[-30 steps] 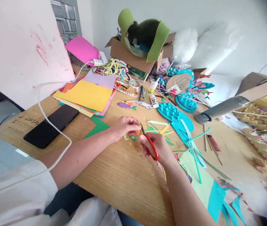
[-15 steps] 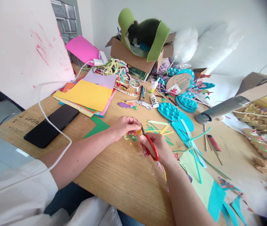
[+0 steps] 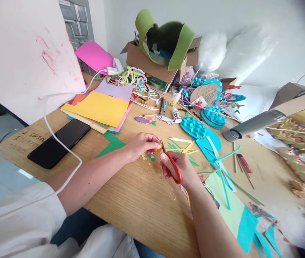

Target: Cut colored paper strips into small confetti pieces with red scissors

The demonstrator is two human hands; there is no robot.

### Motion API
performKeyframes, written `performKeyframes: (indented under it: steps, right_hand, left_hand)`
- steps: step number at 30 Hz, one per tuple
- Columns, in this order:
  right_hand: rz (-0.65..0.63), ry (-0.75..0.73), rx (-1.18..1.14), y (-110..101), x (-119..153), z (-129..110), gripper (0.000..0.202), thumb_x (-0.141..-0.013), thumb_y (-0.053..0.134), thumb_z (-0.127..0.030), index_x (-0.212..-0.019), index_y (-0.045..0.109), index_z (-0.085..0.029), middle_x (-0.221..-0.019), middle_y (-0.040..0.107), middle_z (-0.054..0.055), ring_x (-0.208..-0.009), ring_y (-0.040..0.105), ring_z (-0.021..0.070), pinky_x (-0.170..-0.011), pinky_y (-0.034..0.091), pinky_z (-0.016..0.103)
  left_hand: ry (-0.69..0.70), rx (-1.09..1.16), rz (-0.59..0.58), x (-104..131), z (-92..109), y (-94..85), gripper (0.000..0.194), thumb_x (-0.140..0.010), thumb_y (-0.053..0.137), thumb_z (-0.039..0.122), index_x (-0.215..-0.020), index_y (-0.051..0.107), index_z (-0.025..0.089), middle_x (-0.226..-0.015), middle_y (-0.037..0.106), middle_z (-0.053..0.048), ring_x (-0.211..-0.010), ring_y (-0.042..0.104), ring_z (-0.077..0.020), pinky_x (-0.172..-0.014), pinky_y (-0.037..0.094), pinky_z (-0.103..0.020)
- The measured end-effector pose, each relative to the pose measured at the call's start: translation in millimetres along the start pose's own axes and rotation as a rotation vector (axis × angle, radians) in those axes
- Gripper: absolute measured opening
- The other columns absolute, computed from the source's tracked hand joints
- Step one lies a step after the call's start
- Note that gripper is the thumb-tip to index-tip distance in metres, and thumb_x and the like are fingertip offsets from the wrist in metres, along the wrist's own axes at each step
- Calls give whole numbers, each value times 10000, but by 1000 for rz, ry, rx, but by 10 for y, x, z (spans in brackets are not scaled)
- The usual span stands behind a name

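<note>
My right hand [image 3: 178,166] is closed round the red-handled scissors [image 3: 176,173], whose dark blades point up and away from me. Facing it, my left hand [image 3: 145,145] pinches a small yellow piece of paper [image 3: 160,146] right at the blade tips. Most of that piece is hidden by the fingers. Under the hands lies a scatter of tiny paper bits [image 3: 149,156], green, yellow and orange. Just beyond the right hand are thin green and yellow paper strips [image 3: 187,147]. A cut green sheet [image 3: 112,144] lies beside my left wrist.
At the left are a black phone [image 3: 59,144], a white cable [image 3: 69,150] crossing above my left forearm, and a stack of coloured paper [image 3: 98,109]. Glue bottles [image 3: 176,115] and paper fish [image 3: 145,120] lie farther back. To the right are blue egg-tray pieces [image 3: 193,127] and a metal flask [image 3: 254,125].
The scissor blades have opened slightly at the tips beside the yellow paper. Both hands otherwise keep nearly the same place.
</note>
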State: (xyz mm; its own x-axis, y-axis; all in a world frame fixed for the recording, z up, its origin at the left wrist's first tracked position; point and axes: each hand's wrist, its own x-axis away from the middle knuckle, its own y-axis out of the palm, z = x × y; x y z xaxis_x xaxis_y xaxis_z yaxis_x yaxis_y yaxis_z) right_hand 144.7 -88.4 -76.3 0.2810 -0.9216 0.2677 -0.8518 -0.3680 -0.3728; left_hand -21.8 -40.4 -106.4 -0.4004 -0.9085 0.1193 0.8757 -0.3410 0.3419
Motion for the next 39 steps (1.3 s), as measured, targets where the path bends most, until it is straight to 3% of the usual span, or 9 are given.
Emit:
performKeyframes:
  steps: [39]
  right_hand:
    - [-8,27,19,-12,15,-38,510,-742,629,-667,-603,511,-190,-447,574,-3,-368,537,128,-375,362,215]
  left_hand:
    - [6,-13,-16,9,15,0,156,-620,699,258,-645,627,122,-603,567,2,-520,472,-64,-473,328,-201]
